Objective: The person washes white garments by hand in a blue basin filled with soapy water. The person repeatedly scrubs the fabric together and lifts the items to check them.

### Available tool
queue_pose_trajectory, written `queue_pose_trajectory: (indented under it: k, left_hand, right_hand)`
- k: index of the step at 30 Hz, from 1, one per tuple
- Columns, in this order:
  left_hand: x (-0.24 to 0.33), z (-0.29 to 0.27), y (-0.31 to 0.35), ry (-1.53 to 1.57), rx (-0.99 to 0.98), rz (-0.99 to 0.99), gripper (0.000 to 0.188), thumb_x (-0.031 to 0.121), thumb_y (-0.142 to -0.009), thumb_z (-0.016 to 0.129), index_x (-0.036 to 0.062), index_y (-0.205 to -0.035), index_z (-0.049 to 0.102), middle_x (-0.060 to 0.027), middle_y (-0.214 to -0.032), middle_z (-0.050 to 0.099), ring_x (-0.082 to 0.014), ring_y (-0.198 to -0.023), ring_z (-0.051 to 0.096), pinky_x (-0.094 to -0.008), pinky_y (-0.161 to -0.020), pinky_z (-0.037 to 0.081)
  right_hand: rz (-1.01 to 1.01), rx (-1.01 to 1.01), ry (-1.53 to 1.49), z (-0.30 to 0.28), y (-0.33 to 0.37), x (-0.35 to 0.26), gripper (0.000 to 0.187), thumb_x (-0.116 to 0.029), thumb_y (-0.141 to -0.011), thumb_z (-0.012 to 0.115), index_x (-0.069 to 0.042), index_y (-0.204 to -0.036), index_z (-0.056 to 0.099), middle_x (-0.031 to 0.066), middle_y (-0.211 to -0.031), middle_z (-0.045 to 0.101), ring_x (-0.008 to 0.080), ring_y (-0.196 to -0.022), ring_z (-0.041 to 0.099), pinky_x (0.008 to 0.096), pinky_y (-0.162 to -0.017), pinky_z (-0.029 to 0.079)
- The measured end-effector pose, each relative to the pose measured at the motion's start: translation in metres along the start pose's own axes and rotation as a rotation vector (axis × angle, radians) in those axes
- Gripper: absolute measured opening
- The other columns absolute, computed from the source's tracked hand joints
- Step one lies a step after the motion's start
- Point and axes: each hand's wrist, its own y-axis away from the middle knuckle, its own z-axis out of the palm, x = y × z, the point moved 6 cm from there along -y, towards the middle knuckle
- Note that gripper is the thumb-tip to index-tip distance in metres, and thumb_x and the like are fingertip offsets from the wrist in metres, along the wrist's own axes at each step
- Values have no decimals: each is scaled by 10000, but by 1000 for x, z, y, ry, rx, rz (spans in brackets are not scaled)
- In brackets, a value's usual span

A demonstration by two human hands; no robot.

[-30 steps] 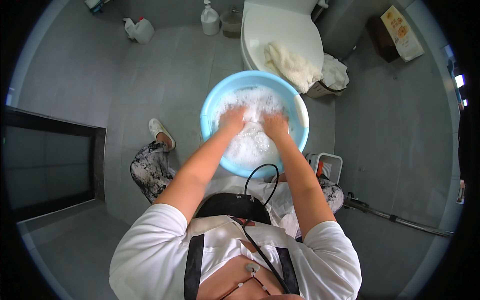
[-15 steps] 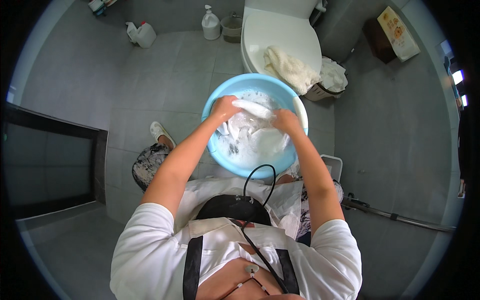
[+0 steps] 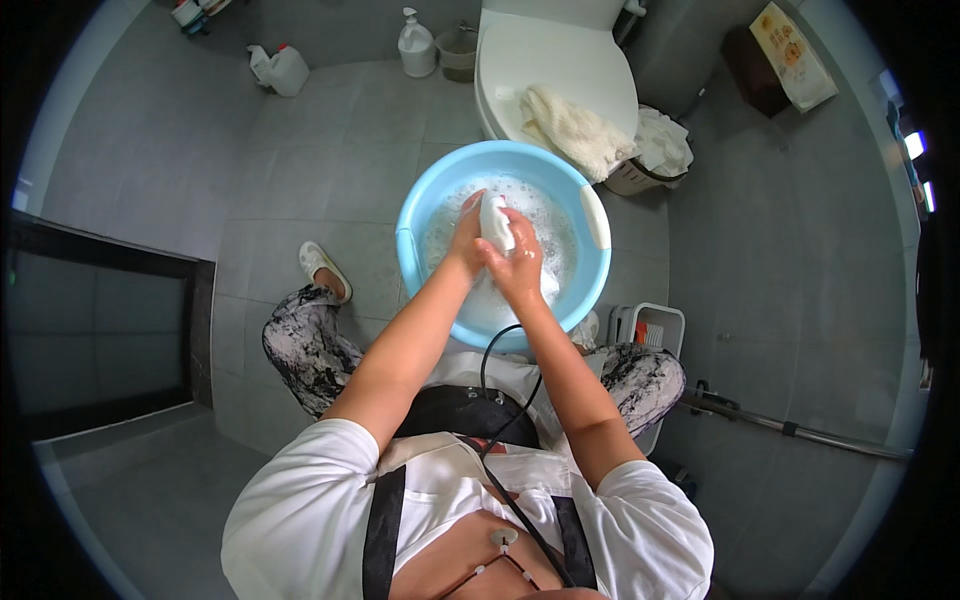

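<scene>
A light blue basin point(image 3: 445, 170) of foamy water stands on the floor in front of me. Over it, my hands are close together around a bunched, wet white cloth point(image 3: 495, 222). My left hand point(image 3: 465, 235) presses on the cloth's left side, its fingers partly hidden behind it. From the right, my right hand point(image 3: 520, 262) closes around the cloth, with suds on its back. More white fabric point(image 3: 549, 285) shows in the foam beside my right wrist. A whitish strip point(image 3: 595, 216) lies along the basin's right rim.
Beyond the basin stands a white toilet point(image 3: 560, 65) with a cream towel point(image 3: 575, 130) on its lid. A bin point(image 3: 632, 178) stands beside it. A pump bottle point(image 3: 416, 48) and a white jug point(image 3: 289, 72) stand farther back. A black cable point(image 3: 484, 375) hangs near my right forearm.
My hands have drawn together toward the middle of the basin. The white cloth, stretched between them before, is now bunched and squeezed in both.
</scene>
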Motion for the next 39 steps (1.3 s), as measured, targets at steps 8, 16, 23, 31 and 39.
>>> queue_pose_trajectory:
  k: [8,16,23,31,39]
  left_hand:
    - [-18,12,9,267,302,-300,421,319,-811,536,55,-1130,457,-86,-1091,484,-200,-972,486,-320,-804,419]
    - [-11,10,16,239,271,-536,354,334,-850,477,24,-1013,522,-78,-932,548,-192,-845,524,-316,-739,433]
    - [-32,6,20,215,183,-584,272,257,-836,515,13,-952,541,-89,-887,590,-191,-763,574,-325,-661,472]
    - [-8,-60,-11,-734,71,-101,510,290,-746,630,105,-1175,426,-154,-1153,437,-279,-1075,421,-369,-910,358]
    - [-43,-31,15,-1582,-272,-210,501,187,-748,579,115,-1207,392,-154,-1297,302,-327,-1159,358,-408,-921,355]
  right_hand:
    - [224,23,249,4,-9,43,194,-179,-749,575,-21,-836,502,161,-807,517,352,-723,521,387,-600,421]
    - [116,-57,172,11,-4,-12,187,-243,-814,513,-75,-896,527,146,-888,543,350,-769,536,402,-655,430]
    - [447,-175,544,-10,-15,96,236,-288,-826,494,-56,-836,537,190,-766,581,389,-732,535,441,-644,407]
    - [458,-271,418,-33,-23,115,284,-307,-803,527,-101,-996,560,155,-974,556,318,-892,526,391,-742,422]
    - [260,-844,873,19,21,91,501,-373,-791,522,-140,-1219,403,116,-1197,435,318,-1120,388,420,-883,365]
